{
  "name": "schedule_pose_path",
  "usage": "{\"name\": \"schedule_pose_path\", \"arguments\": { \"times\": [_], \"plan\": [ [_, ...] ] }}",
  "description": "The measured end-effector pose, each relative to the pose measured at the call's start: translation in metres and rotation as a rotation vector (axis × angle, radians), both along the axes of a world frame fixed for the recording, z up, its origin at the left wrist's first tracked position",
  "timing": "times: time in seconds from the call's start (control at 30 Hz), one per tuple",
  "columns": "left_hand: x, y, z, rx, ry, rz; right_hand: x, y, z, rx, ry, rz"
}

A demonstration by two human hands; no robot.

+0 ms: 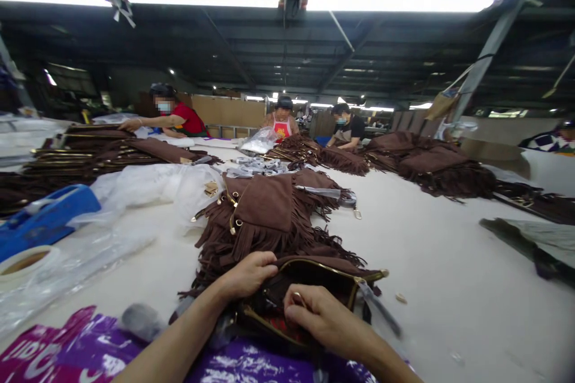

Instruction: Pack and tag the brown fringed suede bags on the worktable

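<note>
In front of me lies a brown fringed bag (309, 264), its gold zipper opened wide and a dark lining with some red inside. My left hand (251, 275) is closed on the bag's rim at the left of the opening. Fingers curled, my right hand (314, 314) is over the mouth of the bag. A small metal loop (297, 298) shows at its fingers; whether it is worn or held I cannot make out. Just beyond, more brown fringed bags (265, 203) are stacked with gold rings and zipper ends showing. A wrapped strap (380, 308) hangs at the right end of the zipper.
A blue tape dispenser (49, 215) and a tape roll (27, 263) lie at left beside clear plastic (148, 191). Purple printed plastic (251, 362) is at the near edge. Brown bag piles (431, 161) cover the far table (431, 251). Several co-workers (188, 116) are behind it.
</note>
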State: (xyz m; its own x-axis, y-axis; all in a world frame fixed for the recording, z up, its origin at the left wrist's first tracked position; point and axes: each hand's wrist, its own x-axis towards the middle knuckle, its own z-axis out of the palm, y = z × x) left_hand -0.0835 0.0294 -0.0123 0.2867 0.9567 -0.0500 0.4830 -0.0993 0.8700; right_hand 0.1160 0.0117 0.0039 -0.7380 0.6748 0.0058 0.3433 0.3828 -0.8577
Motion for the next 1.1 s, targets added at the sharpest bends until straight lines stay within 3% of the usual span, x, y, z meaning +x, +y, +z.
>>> {"name": "schedule_pose_path", "arguments": {
  "times": [0.07, 0.13, 0.23, 0.33, 0.4, 0.5, 0.57, 0.67, 0.8, 0.9, 1.1],
  "plan": [
    [0.002, 0.000, -0.001, 0.021, -0.014, 0.030, -0.005, 0.004, -0.002, -0.193, 0.098, 0.012],
    [0.003, -0.003, 0.003, 0.043, -0.020, 0.053, -0.008, 0.009, -0.007, -0.287, 0.191, -0.024],
    [-0.003, -0.018, 0.018, 0.064, 0.002, 0.024, -0.007, 0.015, -0.014, -0.359, 0.213, -0.076],
    [-0.010, -0.045, 0.033, 0.046, 0.169, -0.140, -0.003, 0.015, -0.017, -0.439, 0.194, -0.066],
    [-0.010, -0.061, 0.035, 0.107, 0.306, -0.180, -0.002, 0.014, -0.017, -0.451, 0.197, -0.063],
    [-0.006, -0.073, 0.028, 0.238, 0.392, -0.127, -0.003, 0.011, -0.016, -0.455, 0.219, -0.062],
    [-0.004, -0.069, 0.020, 0.255, 0.331, -0.093, -0.004, 0.011, -0.016, -0.458, 0.240, -0.080],
    [-0.007, -0.053, 0.011, 0.196, 0.074, 0.036, -0.006, 0.011, -0.018, -0.433, 0.261, -0.109],
    [-0.014, -0.035, 0.002, 0.053, -0.164, 0.151, -0.010, 0.010, -0.018, -0.430, 0.286, -0.006],
    [-0.014, -0.034, 0.000, 0.023, -0.250, 0.141, -0.014, 0.009, -0.017, -0.453, 0.320, 0.015],
    [-0.021, -0.035, -0.002, 0.142, -0.279, 0.038, -0.018, 0.010, -0.020, -0.553, 0.380, -0.035]
  ]
}}
